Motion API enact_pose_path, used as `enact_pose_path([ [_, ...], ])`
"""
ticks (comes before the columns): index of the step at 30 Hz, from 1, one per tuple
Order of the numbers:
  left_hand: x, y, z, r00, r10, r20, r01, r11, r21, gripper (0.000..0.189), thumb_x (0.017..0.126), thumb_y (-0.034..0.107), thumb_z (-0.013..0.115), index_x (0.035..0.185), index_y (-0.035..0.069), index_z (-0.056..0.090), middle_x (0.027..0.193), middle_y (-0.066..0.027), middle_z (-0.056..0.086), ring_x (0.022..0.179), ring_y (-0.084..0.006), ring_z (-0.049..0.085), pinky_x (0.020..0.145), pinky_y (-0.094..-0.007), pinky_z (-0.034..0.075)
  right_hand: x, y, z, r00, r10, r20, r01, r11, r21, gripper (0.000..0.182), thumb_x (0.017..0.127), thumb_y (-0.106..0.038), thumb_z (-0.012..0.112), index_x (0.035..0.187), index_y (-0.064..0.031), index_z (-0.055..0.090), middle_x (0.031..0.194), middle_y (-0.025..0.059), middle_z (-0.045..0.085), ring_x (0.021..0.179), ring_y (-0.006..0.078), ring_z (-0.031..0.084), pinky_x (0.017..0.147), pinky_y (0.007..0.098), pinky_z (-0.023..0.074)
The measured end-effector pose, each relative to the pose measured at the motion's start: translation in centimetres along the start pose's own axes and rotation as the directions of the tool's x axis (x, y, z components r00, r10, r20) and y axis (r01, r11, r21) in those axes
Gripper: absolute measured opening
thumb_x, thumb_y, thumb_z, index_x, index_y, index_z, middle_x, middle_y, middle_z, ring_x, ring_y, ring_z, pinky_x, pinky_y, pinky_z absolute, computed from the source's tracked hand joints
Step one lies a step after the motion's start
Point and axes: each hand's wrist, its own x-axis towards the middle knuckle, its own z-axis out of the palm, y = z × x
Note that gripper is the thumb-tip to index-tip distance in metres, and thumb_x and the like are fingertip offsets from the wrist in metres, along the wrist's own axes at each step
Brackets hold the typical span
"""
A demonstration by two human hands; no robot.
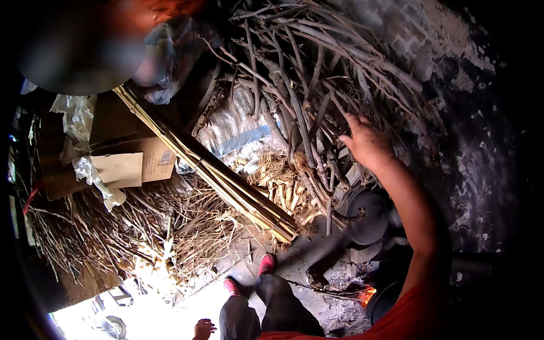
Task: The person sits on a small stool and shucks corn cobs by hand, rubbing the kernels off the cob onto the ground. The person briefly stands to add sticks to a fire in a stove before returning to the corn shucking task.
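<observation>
My right hand (369,142) reaches out to a heap of dry branches (297,85) against the wall. Its thumb stands apart, and the fingertips meet a thin branch (338,103); whether they grip it is unclear. Low in the picture hangs my left hand (205,329), its fingers loosely bent with nothing visible in them. A long bundle of tied dry stalks (204,163) leans across the middle, its lower end near my feet. Behind that bundle, pale root stubs (289,191) lie beside a white woven sack (238,127) with a blue stripe.
A small fire (366,294) burns by a dark pot (382,301) at my right. Above it stands a round blackened pan (367,216). Thin twigs (102,225) and a cardboard box (157,159) fill the left. A wheel (114,327) shows in bright light at lower left.
</observation>
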Motion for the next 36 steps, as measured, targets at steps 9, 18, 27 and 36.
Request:
enact_pose_path([
  [9, 1.1, -0.2, 1.7, 0.993, 0.036, 0.108, 0.003, 0.939, -0.345, 0.035, 0.081, 0.001, 0.049, 0.116, 0.0, 0.047, 0.095, -0.0181, 0.058, 0.082, -0.0286, 0.062, 0.068, -0.0454, 0.057, 4.1, -8.1, 2.3, 0.968, 0.155, 0.196, -0.223, 0.891, 0.396, 0.037, 0.086, -0.025, 0.059, 0.113, -0.0002, 0.052, 0.09, 0.0173, 0.061, 0.08, 0.0268, 0.061, 0.068, 0.0355, 0.0511],
  [18, 2.9, -4.5, 1.3, 0.999, 0.042, -0.026, -0.047, 0.96, -0.275, 0.034, 0.082, 0.01, 0.055, 0.115, 0.003, 0.052, 0.091, -0.012, 0.06, 0.078, -0.0216, 0.061, 0.066, -0.0368, 0.055, 3.3, -5.4, -4.0, 0.779, 0.316, 0.542, -0.613, 0.202, 0.764, 0.012, 0.093, -0.017, 0.048, 0.087, -0.0064, 0.05, 0.061, -0.0029, 0.046, 0.043, 0.0046, 0.038, 0.033, 0.0202, 0.0266],
  [27, 2.2, -4.9, -0.6, 0.987, 0.111, 0.113, -0.057, 0.913, -0.403, 0.037, 0.086, 0.006, 0.049, 0.122, 0.0, 0.045, 0.104, -0.015, 0.057, 0.09, -0.0271, 0.059, 0.075, -0.0424, 0.054, -8.8, -3.9, -5.6, 0.745, 0.281, 0.605, -0.646, 0.081, 0.759, 0.015, 0.093, -0.02, 0.049, 0.081, -0.0119, 0.046, 0.057, -0.0057, 0.037, 0.039, 0.0029, 0.03, 0.033, 0.0199, 0.0212],
  [36, 4.4, -3.9, -3.9, 0.991, 0.132, 0.017, -0.116, 0.921, -0.371, 0.033, 0.088, 0.01, 0.048, 0.12, 0.001, 0.049, 0.099, -0.0129, 0.059, 0.088, -0.0237, 0.06, 0.069, -0.0373, 0.054, -16.9, -5.8, -11.2, 0.75, -0.07, 0.657, -0.633, -0.359, 0.685, 0.018, 0.095, -0.021, 0.044, 0.097, -0.0045, 0.05, 0.062, -0.0022, 0.041, 0.042, 0.0031, 0.031, 0.034, 0.0203, 0.0256],
])
